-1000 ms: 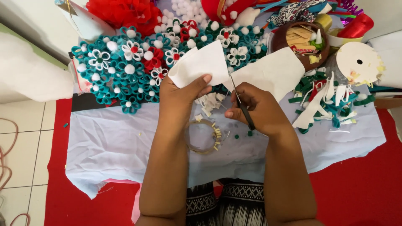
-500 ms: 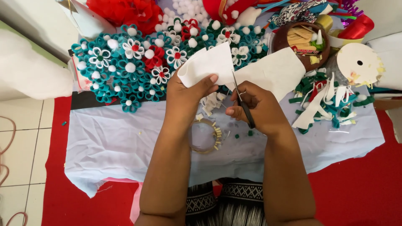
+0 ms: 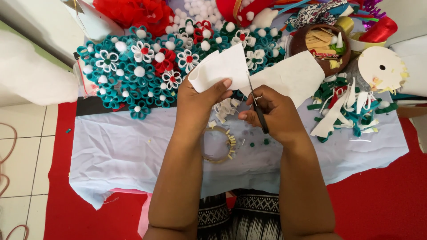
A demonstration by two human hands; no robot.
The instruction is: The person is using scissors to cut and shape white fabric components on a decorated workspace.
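Note:
My left hand pinches a piece of white felt by its lower edge and holds it up over the work cloth. My right hand grips small scissors with black handles; the blades point up along the right edge of the felt. A second white felt sheet lies just right of the scissors. Small white felt snippets lie in a heap under my hands, beside a tape ring.
A pale blue cloth covers a low table on a red mat. Teal, red and white felt flowers fill the back left. A brown bowl, a round white disc and felt scraps lie right.
The white felt has tipped a little more upright in my left hand. Both hands stay in nearly the same place with the scissors at the felt's right edge.

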